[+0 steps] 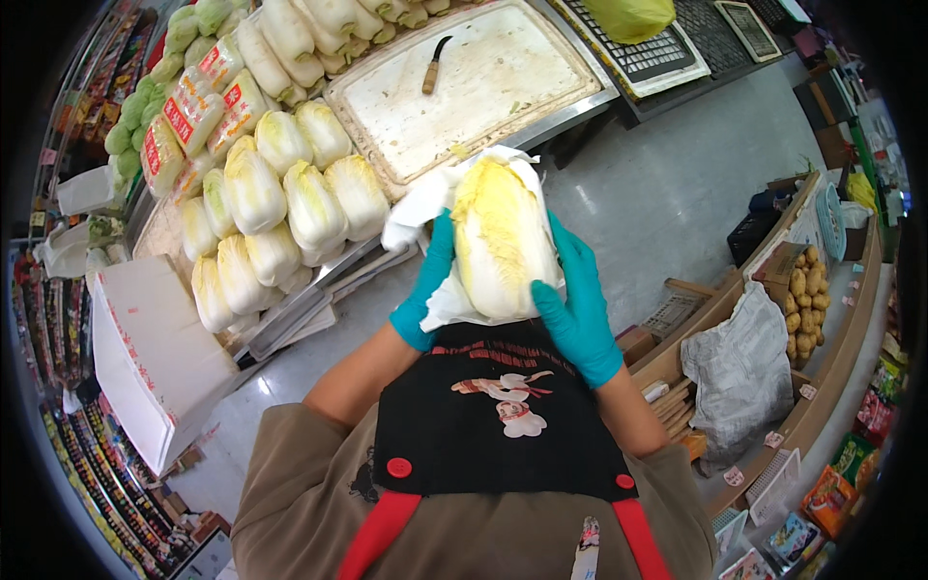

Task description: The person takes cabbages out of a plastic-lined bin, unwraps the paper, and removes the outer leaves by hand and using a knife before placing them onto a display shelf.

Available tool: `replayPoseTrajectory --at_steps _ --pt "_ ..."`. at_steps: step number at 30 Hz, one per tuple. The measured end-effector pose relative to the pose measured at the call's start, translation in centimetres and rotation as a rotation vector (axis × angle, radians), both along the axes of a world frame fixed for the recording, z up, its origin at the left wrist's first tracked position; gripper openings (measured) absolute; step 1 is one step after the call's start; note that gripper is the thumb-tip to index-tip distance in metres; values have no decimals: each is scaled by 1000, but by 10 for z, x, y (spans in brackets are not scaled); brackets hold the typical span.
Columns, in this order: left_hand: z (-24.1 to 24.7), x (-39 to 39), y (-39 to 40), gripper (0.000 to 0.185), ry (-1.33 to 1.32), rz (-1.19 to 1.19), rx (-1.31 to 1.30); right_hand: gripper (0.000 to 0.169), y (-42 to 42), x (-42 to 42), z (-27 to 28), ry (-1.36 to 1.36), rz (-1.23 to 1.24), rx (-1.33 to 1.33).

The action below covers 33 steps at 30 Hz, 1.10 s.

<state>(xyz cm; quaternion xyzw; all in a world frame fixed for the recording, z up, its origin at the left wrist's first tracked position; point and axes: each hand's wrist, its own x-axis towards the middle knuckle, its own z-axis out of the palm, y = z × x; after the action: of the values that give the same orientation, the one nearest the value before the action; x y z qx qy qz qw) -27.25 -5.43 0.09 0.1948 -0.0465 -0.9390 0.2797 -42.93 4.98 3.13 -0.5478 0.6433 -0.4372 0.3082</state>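
A napa cabbage (496, 239), yellow at its leafy top and white at its base, is held in front of my apron between both hands. White paper (420, 206) lies behind and around it. My left hand (431, 279), in a teal glove, presses on its left side and the paper. The teal-gloved right hand (576, 301) grips the right side, its thumb across the lower front. Beyond them a white cutting board (471, 94) with scraps on it bears a curved knife with a wooden handle (430, 76). Several more napa cabbages (254, 190) are stacked at the left.
White radishes (279, 36), bagged goods (192, 109) and green cabbages (138, 109) lie at upper left. A large white box (156, 341) stands at lower left. Black crates (638, 58) are at upper right; potatoes (806, 297) and a grey-white sack (743, 370) sit in wooden bins at right.
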Motion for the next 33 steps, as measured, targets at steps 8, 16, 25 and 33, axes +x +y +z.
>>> replayPoseTrajectory --at_steps 8,16,25,33 --pt "0 -10 -10 43 -757 242 -581 102 -4 15 12 -495 -152 0" --pt "11 1 -29 25 -690 77 -256 91 14 -31 -45 -1456 -338 -54" --pt "-66 -10 -44 69 -941 -198 -594 91 55 -48 -54 -2115 220 -372" --pt "-56 -30 -5 64 -801 -446 -862 71 61 -46 -70 -1634 142 -112"
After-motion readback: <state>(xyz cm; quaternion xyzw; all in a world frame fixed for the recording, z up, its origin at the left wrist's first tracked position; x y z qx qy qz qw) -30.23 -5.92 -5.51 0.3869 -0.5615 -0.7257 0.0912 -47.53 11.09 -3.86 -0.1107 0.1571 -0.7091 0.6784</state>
